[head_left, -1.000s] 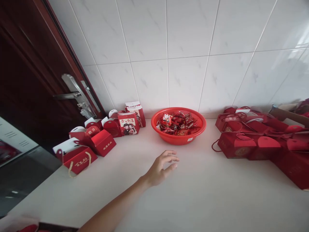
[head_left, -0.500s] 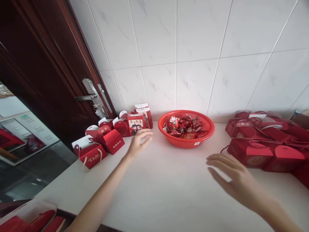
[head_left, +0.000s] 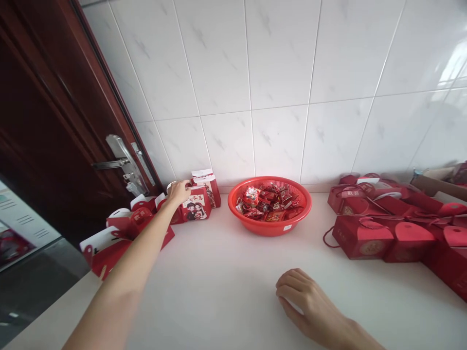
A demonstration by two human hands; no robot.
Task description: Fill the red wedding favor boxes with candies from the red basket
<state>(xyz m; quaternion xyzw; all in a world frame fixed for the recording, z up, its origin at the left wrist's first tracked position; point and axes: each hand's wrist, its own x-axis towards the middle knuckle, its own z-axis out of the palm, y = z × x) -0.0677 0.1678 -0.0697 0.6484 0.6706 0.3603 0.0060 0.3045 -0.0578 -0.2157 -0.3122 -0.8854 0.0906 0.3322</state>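
Note:
My left hand reaches to the boxes at the left by the wall. Its fingers and thumb close on the upper left edge of a red gift box printed with a cartoon couple. Part of that box's top is hidden by the hand. My right hand hovers low over the white table, holding nothing. Its fingers curve loosely, with the thumb apart from them. Between and beyond the hands sits a red plastic basket with many red-wrapped sweets in it.
More red gift boxes stand at the left, some with raised flaps. Closed red boxes crowd the right side, with an open carton behind them. A tiled wall bounds the white table; a dark door is at left.
My left hand has moved left and taken hold of the printed gift box. My right hand has come back toward me and to the left, its fingers more curled. The view has shifted slightly.

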